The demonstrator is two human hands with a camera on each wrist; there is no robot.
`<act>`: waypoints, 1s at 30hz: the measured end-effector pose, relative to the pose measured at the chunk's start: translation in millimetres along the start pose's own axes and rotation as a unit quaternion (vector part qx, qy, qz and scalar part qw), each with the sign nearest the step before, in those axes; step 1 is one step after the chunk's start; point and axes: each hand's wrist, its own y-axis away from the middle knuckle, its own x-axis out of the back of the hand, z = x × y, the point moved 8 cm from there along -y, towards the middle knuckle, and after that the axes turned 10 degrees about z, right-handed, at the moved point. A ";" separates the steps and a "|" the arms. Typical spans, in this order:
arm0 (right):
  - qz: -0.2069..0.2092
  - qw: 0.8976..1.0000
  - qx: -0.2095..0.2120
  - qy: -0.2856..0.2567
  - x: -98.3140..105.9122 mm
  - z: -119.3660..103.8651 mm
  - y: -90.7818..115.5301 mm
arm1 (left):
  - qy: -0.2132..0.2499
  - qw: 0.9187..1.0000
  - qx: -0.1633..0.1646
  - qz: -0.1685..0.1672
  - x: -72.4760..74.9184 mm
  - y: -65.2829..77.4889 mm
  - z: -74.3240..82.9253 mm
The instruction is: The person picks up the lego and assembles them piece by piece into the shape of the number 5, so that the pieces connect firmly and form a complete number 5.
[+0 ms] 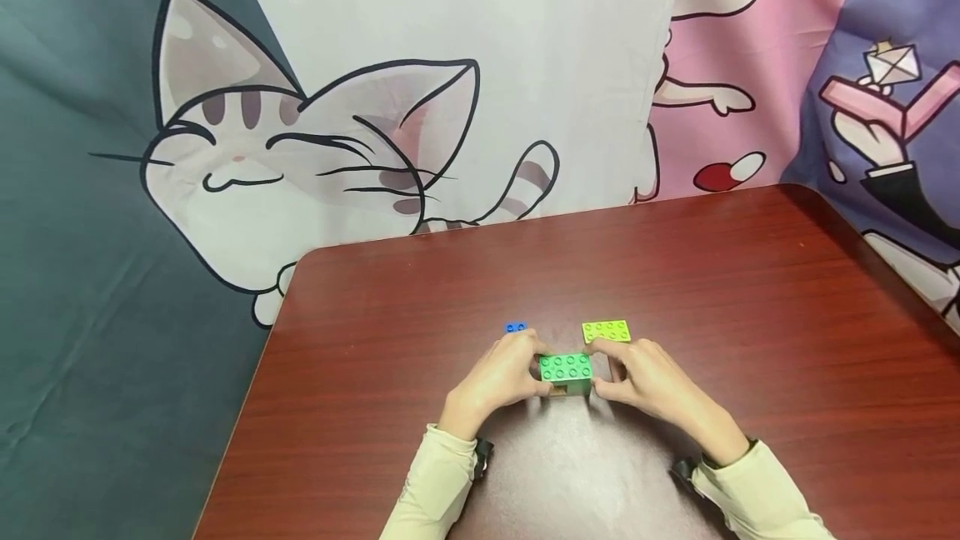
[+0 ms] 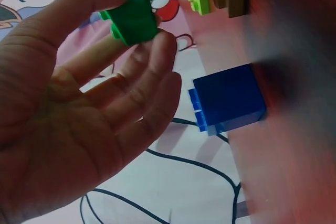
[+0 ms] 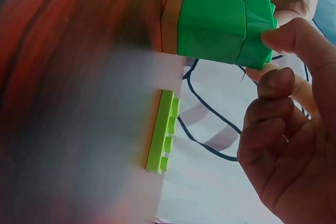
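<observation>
Between left hand [image 1: 495,377], right hand [image 1: 654,382]: pinched green brick [image 1: 566,367], studs up, long axis sideways.

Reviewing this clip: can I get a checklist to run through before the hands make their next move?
1. Left grip holding the upper green brick: ok, pinched at its left end.
2. Right grip holding the opposite end: ok.
3. Upper brick fully pressed onto the lower green block: cannot tell; they meet at a seam, but the studs between are hidden.
4. Upper brick supported along its whole length: not ok, its left end overhangs.
5. Brown base beneath the lower block: ok.
6. Lime brick and blue block apart from the stack: ok.
</observation>
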 end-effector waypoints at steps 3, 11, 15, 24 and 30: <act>0.012 1.000 0.008 0.013 0.8 -2.2 -0.1 | -0.009 1.000 -0.014 0.000 1.1 1.4 3.7; 0.033 0.999 0.021 0.035 0.6 -6.9 -1.2 | -0.026 0.999 -0.034 -0.015 10.8 5.7 2.7; 0.038 0.999 0.023 0.032 0.1 -7.1 -0.8 | -0.016 0.999 -0.027 0.022 24.9 6.5 -10.2; 0.039 0.998 0.025 0.032 -2.0 -3.8 0.7 | -0.020 0.993 0.049 0.102 35.6 5.9 -42.8; 0.041 0.998 0.028 0.032 -1.1 -4.8 0.7 | 0.007 0.996 0.045 0.078 17.4 -2.8 -54.2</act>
